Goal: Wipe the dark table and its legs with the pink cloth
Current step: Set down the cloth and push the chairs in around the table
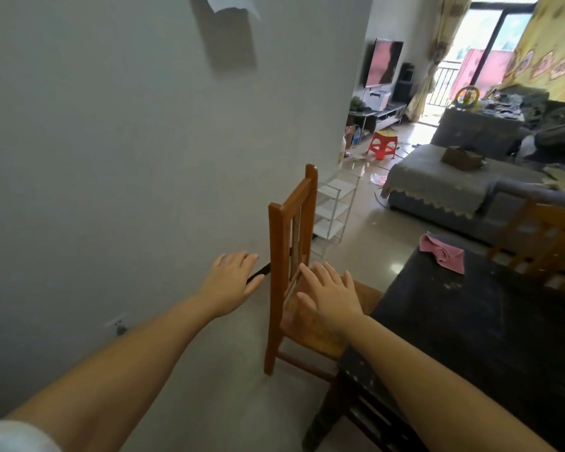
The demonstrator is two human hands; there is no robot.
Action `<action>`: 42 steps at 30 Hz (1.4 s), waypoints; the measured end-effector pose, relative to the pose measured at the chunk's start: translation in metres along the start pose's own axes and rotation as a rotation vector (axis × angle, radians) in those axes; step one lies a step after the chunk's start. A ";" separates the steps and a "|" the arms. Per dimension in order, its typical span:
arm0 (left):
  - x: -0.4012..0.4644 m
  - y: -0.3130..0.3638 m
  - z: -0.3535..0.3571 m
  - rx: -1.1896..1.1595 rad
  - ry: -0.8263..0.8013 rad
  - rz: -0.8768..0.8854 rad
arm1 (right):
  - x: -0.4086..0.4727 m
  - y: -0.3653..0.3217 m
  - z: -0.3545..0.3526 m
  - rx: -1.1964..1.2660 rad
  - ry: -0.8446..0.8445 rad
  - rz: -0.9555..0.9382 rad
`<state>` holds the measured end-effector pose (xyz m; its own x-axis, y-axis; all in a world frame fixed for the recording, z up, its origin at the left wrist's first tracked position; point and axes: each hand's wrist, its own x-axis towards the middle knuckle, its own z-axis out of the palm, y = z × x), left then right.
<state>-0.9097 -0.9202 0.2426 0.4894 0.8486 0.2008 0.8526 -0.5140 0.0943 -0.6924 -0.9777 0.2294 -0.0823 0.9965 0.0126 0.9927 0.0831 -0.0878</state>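
Left hand (234,282) spread flat, fingers straight, holding nothing, hovering by the wall (111,158) just left of the chair (291,256) back. Right hand (328,296) also spread, empty, over the chair seat, just right of the back. Chair stands between wall and table (470,337), its seat touching or tucked at the table's left edge; can't tell which. Cloth (442,252) lies crumpled at the table's far edge, near the far left corner, well apart from both hands, up and to the right of them. Right hand is nearer to it. Cloth's long axis runs roughly along the far edge. Tabletop looks dusty, likely unwiped. Table leg (323,415) at the near left corner, below the right forearm. Nothing blocks a right-hand reach across the tabletop. Second chair (548,243) sits beyond the far edge, right of the cloth.
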 end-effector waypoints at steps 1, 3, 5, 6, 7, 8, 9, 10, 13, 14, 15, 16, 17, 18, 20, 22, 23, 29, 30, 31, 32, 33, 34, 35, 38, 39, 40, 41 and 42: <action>0.014 -0.010 -0.003 -0.005 0.007 -0.007 | 0.018 0.000 -0.003 -0.008 0.007 0.000; 0.045 -0.032 -0.006 -0.010 0.006 -0.001 | 0.056 0.000 -0.010 -0.026 0.017 0.002; 0.083 -0.054 -0.009 -0.001 0.019 0.029 | 0.098 0.004 -0.016 -0.028 0.043 0.014; 0.106 -0.066 -0.008 0.007 0.036 0.049 | 0.118 0.008 -0.017 -0.023 0.062 0.026; 0.130 -0.076 -0.006 0.011 0.053 0.062 | 0.139 0.012 -0.019 -0.020 0.080 0.034; 0.153 -0.085 -0.001 0.005 0.063 0.061 | 0.159 0.018 -0.019 -0.022 0.090 0.038; 0.175 -0.092 0.003 -0.009 0.058 0.056 | 0.178 0.025 -0.020 -0.022 0.090 0.044; 0.196 -0.098 0.009 -0.021 0.044 0.057 | 0.196 0.032 -0.020 -0.013 0.087 0.062; 0.257 -0.116 0.024 0.009 0.016 0.157 | 0.249 0.047 -0.024 0.002 0.079 0.132; 0.276 -0.123 0.028 0.005 0.009 0.189 | 0.267 0.050 -0.023 0.012 0.074 0.151; 0.293 -0.130 0.033 0.001 -0.001 0.223 | 0.282 0.049 -0.021 0.039 0.066 0.182; 0.308 -0.136 0.039 -0.003 -0.013 0.259 | 0.296 0.047 -0.019 0.071 0.049 0.228; 0.323 -0.141 0.045 -0.004 -0.024 0.300 | 0.309 0.044 -0.015 0.108 0.019 0.276; 0.337 -0.145 0.052 0.003 -0.045 0.345 | 0.321 0.040 -0.012 0.146 -0.027 0.325; 0.367 -0.149 0.069 0.017 -0.101 0.452 | 0.342 0.034 0.000 0.271 -0.094 0.433; 0.401 -0.147 0.087 0.035 -0.149 0.598 | 0.358 0.029 0.011 0.418 -0.126 0.552; 0.417 -0.144 0.096 0.051 -0.161 0.681 | 0.366 0.028 0.016 0.462 -0.146 0.613; 0.502 -0.116 0.125 0.137 -0.165 1.173 | 0.385 0.003 0.016 0.452 -0.132 0.966; 0.512 -0.109 0.125 0.146 -0.168 1.243 | 0.386 -0.002 0.016 0.399 -0.161 0.980; 0.521 -0.103 0.124 0.162 -0.182 1.307 | 0.389 -0.008 0.014 0.378 -0.172 1.022; 0.529 -0.099 0.125 0.177 -0.211 1.356 | 0.393 -0.014 0.014 0.354 -0.208 1.071; 0.535 -0.096 0.125 0.179 -0.237 1.387 | 0.397 -0.018 0.014 0.333 -0.220 1.139; 0.540 -0.093 0.127 0.172 -0.252 1.407 | 0.402 -0.020 0.012 0.326 -0.184 1.210; 0.543 -0.091 0.128 0.169 -0.258 1.419 | 0.405 -0.022 0.010 0.323 -0.143 1.257; 0.543 -0.091 0.136 0.126 -0.285 1.408 | 0.402 -0.028 0.008 0.348 -0.052 1.293; 0.542 -0.090 0.137 0.099 -0.282 1.412 | 0.401 -0.029 0.009 0.358 -0.049 1.298; 0.542 -0.088 0.137 0.083 -0.286 1.426 | 0.399 -0.030 0.008 0.355 -0.059 1.311; 0.542 -0.087 0.137 0.078 -0.302 1.442 | 0.399 -0.030 0.009 0.346 -0.062 1.325; 0.543 -0.086 0.138 0.082 -0.321 1.461 | 0.398 -0.031 0.009 0.332 -0.068 1.341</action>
<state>-0.6917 -0.3983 0.2092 0.9050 -0.3977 -0.1507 -0.4089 -0.9111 -0.0512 -0.7569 -0.5835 0.2281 0.8958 0.3122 -0.3165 0.2489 -0.9421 -0.2247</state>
